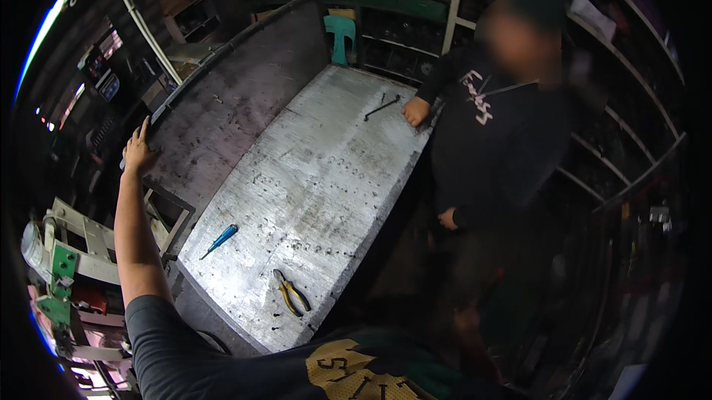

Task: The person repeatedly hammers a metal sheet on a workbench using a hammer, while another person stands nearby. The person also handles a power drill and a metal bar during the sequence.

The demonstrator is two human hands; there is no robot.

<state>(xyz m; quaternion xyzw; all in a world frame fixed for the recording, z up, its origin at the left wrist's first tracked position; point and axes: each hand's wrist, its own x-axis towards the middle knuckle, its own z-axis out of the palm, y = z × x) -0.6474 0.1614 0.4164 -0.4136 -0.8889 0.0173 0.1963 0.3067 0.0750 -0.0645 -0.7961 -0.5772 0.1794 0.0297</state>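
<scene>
My left hand point(139, 149) reaches out to the upper edge of a dark metal panel point(222, 103) standing along the left of a worn metal tabletop point(252, 185). Its fingers are stretched out against that edge. A blue screwdriver point(221, 240) lies near the tabletop's left side, and yellow-and-black pliers point(291, 294) lie nearer me, beside some small dark screws point(276, 317). Toward the far end are thin dark metal pieces point(383, 107). My right hand is out of view.
A person in dark clothing point(497, 140) stands at the right, one hand point(415, 111) at the table's edge, the other point(448, 217) low. A white-and-green machine frame point(81, 244) is at left, a teal chair point(340, 35) behind the table, metal shelving point(630, 92) at right.
</scene>
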